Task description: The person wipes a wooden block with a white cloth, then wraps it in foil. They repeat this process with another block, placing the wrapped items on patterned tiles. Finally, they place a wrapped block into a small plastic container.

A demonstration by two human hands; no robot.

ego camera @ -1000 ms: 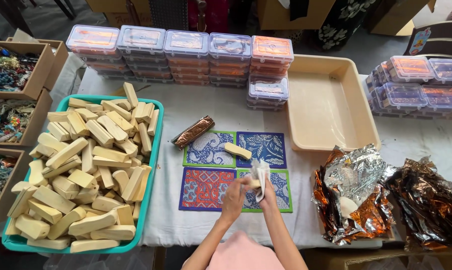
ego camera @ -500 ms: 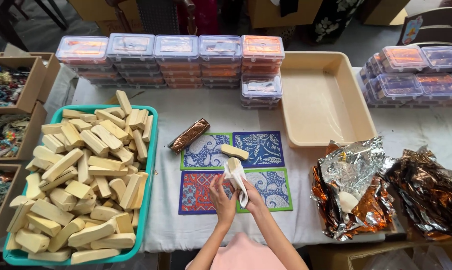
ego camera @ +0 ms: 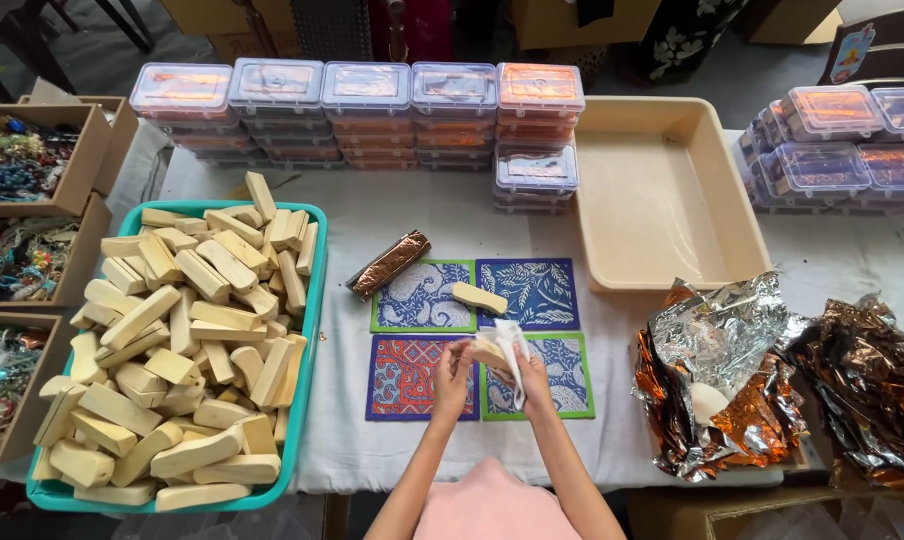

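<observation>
Both hands are meeting over the lower pair of patterned mats (ego camera: 477, 335) near the front edge of the desk (ego camera: 372, 215). The left hand (ego camera: 453, 367) and the right hand (ego camera: 532, 378) are sharing one pale bar (ego camera: 490, 349), which is sitting between them just above the mats, partly covered by a thin white wrapper (ego camera: 512, 345). The left fingers are curling closed on the bar's left end, and the right fingers are pinching closed on the wrapper and the bar's right side; how tightly each one is gripping cannot be told.

A second bare pale bar (ego camera: 479, 297) is lying on the seam between the two upper mats, well clear of the hands. Beside the upper left mat, a bar wrapped in copper-coloured foil (ego camera: 387, 264) is lying at a slant, its lower end touching the mat's corner.

On the left, a green tray (ego camera: 311, 300) is holding a loose heap of many pale bars. Past it, at the desk's left edge, cardboard boxes (ego camera: 32, 160) are holding beads and trinkets. Along the back, stacks of clear lidded plastic boxes (ego camera: 362, 100) are standing in a row, with a shorter stack just in front of the right end. To the right of these, a beige tray (ego camera: 742, 215) is sitting. Crumpled sheets of silver and copper foil (ego camera: 732, 370) are piling up at the right front, and more lidded boxes (ego camera: 842, 140) are standing behind them.
</observation>
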